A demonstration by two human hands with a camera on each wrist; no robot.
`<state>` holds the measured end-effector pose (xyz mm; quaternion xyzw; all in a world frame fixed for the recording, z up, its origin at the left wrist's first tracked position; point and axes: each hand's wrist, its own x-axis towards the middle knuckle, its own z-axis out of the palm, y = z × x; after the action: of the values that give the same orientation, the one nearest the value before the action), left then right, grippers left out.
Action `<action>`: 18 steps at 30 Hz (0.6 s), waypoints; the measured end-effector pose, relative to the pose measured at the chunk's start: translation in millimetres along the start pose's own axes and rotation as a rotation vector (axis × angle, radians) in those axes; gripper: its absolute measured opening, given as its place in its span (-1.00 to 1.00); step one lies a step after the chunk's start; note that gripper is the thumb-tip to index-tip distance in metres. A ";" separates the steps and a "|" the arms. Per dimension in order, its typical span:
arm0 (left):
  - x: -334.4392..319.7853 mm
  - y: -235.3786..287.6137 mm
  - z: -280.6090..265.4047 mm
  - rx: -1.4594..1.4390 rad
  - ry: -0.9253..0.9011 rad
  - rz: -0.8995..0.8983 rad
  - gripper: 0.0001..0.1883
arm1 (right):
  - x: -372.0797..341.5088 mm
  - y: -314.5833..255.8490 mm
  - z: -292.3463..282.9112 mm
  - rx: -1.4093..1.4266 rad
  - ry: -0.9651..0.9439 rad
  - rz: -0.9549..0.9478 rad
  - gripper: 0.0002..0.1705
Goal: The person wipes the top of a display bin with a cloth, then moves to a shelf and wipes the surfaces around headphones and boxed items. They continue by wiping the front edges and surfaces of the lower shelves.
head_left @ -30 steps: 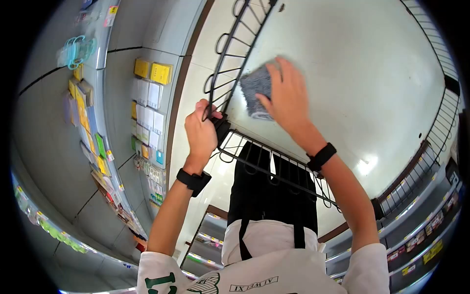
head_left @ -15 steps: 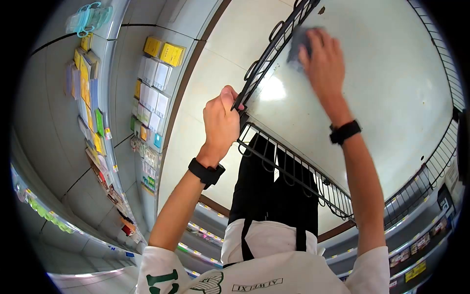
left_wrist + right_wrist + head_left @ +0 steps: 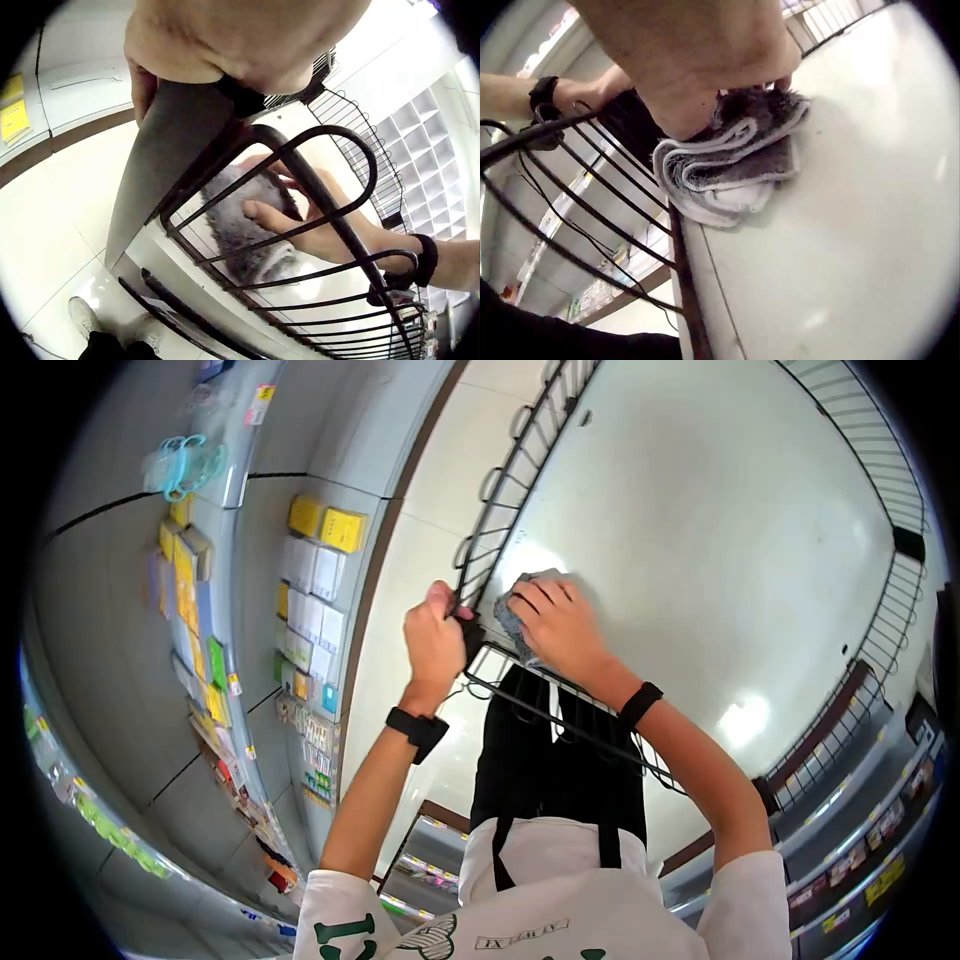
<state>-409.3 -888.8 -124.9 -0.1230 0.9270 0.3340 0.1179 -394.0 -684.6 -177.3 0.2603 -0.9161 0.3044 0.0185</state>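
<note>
My left hand (image 3: pixel 435 645) grips the corner of a black wire rail (image 3: pixel 322 199) that edges a white shelf surface (image 3: pixel 720 540). Just inside that corner, my right hand (image 3: pixel 565 630) holds a thick grey fluffy cloth (image 3: pixel 509 615) against the white surface. From the right wrist, the cloth (image 3: pixel 735 176) appears folded in several layers with pale edging, close beside the rail. Thumb and fingers of the right hand (image 3: pixel 319 225) curl over the cloth in the left wrist view. Part of the cloth is hidden under the palm.
Wire railing (image 3: pixel 905 545) also borders the far right side of the surface. To the left stand grey shelves with yellow packets (image 3: pixel 343 530) and small goods. More stocked shelves (image 3: pixel 870 840) lie at lower right. A pale tiled floor (image 3: pixel 425 540) shows beyond the rail.
My right hand swept the cloth away along the left rail, then drew it back toward my body, near the corner. The left hand keeps its grip on the rail corner while the view shifts.
</note>
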 end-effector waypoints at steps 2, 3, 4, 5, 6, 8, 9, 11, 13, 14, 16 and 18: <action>0.4 -14.5 15.2 -0.055 0.069 0.011 -0.64 | -22.8 8.2 -24.9 -0.015 -0.043 0.091 -0.65; -1.6 0.1 13.7 -0.207 0.073 -0.132 -0.66 | -39.9 13.2 -44.0 -0.017 -0.078 0.169 -0.62; 2.7 -16.9 15.4 -0.222 0.041 -0.112 -0.70 | -64.1 16.6 -52.8 -0.013 -0.102 0.240 -0.54; 1.1 -22.5 19.8 -0.332 0.058 -0.098 -0.68 | -92.1 21.5 -61.4 -0.057 -0.113 0.268 -0.54; 1.3 -19.9 17.2 -0.254 0.044 -0.089 -0.66 | -120.1 26.5 -70.0 -0.063 -0.137 0.327 -0.52; 3.2 -21.4 17.2 -0.278 0.039 -0.081 -0.70 | -164.7 36.3 -94.1 -0.052 -0.200 0.443 -0.46; 3.5 -20.2 16.2 -0.239 0.039 -0.061 -0.69 | -185.4 46.3 -108.5 -0.070 -0.198 0.460 -0.46; 4.8 -23.0 16.0 -0.281 0.041 -0.093 -0.66 | -227.1 70.0 -137.8 -0.160 -0.248 0.634 -0.49; 4.2 -14.9 15.1 -0.271 0.055 -0.091 -0.62 | -270.7 100.1 -166.6 -0.194 -0.228 0.890 -0.51; 3.9 -12.8 15.5 -0.275 0.049 -0.094 -0.61 | -300.9 119.0 -173.9 -0.255 -0.137 0.979 -0.49; 5.5 -17.2 16.0 -0.305 0.051 -0.104 -0.57 | -361.5 154.5 -186.6 -0.386 -0.017 1.132 -0.46; 5.4 -17.7 17.5 -0.305 0.043 -0.104 -0.57 | -395.6 159.8 -192.4 -0.453 0.009 1.206 -0.43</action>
<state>-406.6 -891.5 -150.1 -0.1944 0.8602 0.4618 0.0951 -154.3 -282.6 -184.3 -0.3119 -0.9431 0.0612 -0.0976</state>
